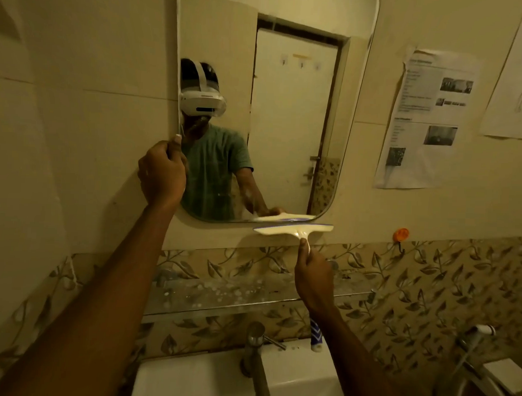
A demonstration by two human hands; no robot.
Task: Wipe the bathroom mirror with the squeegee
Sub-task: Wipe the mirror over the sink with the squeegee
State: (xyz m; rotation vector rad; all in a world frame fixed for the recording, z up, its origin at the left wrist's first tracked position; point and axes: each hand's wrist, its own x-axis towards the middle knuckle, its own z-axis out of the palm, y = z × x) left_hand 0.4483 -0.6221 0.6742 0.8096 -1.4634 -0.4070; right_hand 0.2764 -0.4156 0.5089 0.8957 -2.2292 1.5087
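Left hand (161, 173) curls around the mirror's (286, 110) left edge; right hand (311, 278) grips the squeegee (292, 229) handle at its bottom edge.

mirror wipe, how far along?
Done: the squeegee is picked up, held by its handle in the right hand. In hand: its blade sits at the mirror bottom edge, lower right, while the left hand grips the mirror's left edge. Left: cannot tell how much glass is wiped; no clear streaks show.
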